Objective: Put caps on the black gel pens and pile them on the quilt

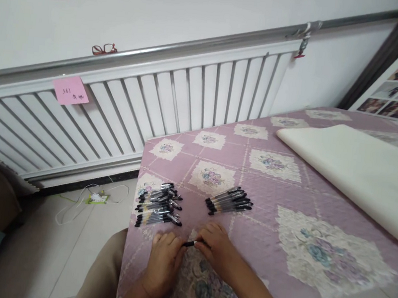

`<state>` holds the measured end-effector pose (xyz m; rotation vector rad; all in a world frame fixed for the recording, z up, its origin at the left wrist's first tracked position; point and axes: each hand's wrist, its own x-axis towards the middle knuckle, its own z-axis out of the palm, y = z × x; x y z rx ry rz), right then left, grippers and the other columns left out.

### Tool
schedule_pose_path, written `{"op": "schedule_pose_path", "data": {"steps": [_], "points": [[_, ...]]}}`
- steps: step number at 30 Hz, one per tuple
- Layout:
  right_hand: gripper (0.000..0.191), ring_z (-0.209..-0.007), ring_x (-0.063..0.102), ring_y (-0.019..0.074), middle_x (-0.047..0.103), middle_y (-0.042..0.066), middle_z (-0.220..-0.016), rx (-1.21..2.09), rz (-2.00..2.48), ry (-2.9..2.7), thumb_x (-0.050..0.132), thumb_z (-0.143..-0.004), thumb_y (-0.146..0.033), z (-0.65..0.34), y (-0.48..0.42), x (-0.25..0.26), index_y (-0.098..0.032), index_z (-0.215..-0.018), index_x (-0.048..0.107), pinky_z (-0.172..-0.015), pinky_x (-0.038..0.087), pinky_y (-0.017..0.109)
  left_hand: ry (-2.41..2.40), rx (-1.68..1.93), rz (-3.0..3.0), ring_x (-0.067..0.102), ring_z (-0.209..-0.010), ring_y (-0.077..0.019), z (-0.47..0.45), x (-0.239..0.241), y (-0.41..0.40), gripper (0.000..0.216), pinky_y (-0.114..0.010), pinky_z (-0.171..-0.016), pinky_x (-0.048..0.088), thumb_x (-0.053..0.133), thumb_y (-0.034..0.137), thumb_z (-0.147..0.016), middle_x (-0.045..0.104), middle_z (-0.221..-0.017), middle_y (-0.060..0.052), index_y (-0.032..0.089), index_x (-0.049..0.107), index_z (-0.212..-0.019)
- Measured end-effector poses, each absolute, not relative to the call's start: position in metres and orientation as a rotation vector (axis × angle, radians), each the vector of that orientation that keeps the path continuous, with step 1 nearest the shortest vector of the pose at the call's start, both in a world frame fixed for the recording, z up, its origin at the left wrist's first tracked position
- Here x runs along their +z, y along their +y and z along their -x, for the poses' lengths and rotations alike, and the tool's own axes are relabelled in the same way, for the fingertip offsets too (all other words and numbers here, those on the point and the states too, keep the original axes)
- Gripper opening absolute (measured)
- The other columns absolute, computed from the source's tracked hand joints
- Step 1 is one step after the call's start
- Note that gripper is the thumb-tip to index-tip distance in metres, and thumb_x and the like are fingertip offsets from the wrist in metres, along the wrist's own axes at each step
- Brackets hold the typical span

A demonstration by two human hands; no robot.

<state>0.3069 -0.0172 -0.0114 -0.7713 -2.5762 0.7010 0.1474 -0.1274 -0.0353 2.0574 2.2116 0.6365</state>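
Observation:
Between my two hands is a dark pen (189,243), held level just above the tablecloth at the near side of the table. My left hand (166,257) is closed on its left end, and my right hand (214,245) pinches its right end. Most of the pen is hidden by my fingers. Beyond my left hand lies a pile of pens (159,205) with clear barrels and black ends. A smaller row of similar pens (229,201) rests beyond my right hand, side by side and slanting up to the right.
A purple flowered tablecloth (235,172) covers the table. A folded cream sheet (360,170) lies at right. Behind stands a white radiator (176,94) with a pink note (71,91); glasses (104,49) sit on the pipe above. A white cable (72,207) lies on the floor.

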Motion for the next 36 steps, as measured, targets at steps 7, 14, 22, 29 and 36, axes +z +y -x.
{"op": "schedule_pose_path", "data": {"steps": [7,14,22,29,36], "points": [[0.015,-0.097,0.055,0.0221,0.065,0.004,-0.097,0.773,0.800,-2.496,0.064,-0.083,-0.026,-0.3080,-0.0207,-0.0077,-0.021,-0.097,0.060,-0.088,0.038,0.037,2.204,0.673,-2.036,0.056,-0.089,-0.0215,-0.1464,-0.0368,-0.1275,0.018,-0.040,-0.084,0.037,0.046,0.019,-0.092,0.065,-0.091,-0.002,0.025,0.062,-0.099],[0.011,-0.089,0.056,0.0203,0.065,0.002,-0.086,0.679,0.841,-2.594,0.058,-0.088,-0.023,-0.3063,-0.0187,-0.0068,-0.021,-0.078,0.062,-0.085,0.037,0.036,2.212,0.696,-2.037,0.055,-0.086,-0.0212,-0.1480,-0.0338,-0.1277,0.017,-0.040,-0.084,0.037,0.048,0.017,-0.090,0.065,-0.088,-0.001,0.024,0.062,-0.097],[0.009,-0.094,0.056,0.0221,0.065,0.003,-0.092,0.743,0.853,-2.528,0.064,-0.084,-0.027,-0.3060,-0.0200,-0.0087,-0.021,-0.090,0.062,-0.087,0.036,0.038,2.197,0.737,-2.059,0.055,-0.085,-0.0216,-0.1468,-0.0371,-0.1274,0.016,-0.039,-0.081,0.037,0.048,0.016,-0.090,0.063,-0.086,-0.001,0.023,0.061,-0.096],[0.002,-0.092,0.055,0.0205,0.065,0.002,-0.089,0.782,0.788,-2.529,0.060,-0.087,-0.020,-0.3084,-0.0187,-0.0082,-0.021,-0.085,0.062,-0.085,0.037,0.036,2.181,0.729,-2.043,0.054,-0.087,-0.0221,-0.1471,-0.0365,-0.1275,0.016,-0.040,-0.083,0.036,0.048,0.016,-0.090,0.064,-0.089,-0.001,0.024,0.060,-0.098],[0.008,-0.094,0.055,0.0223,0.064,0.003,-0.092,0.758,0.820,-2.527,0.065,-0.083,-0.026,-0.3067,-0.0198,-0.0127,-0.021,-0.088,0.062,-0.087,0.036,0.038,2.156,0.748,-2.034,0.054,-0.088,-0.0218,-0.1474,-0.0352,-0.1278,0.016,-0.042,-0.085,0.036,0.047,0.017,-0.091,0.063,-0.088,-0.001,0.024,0.060,-0.098]]}}
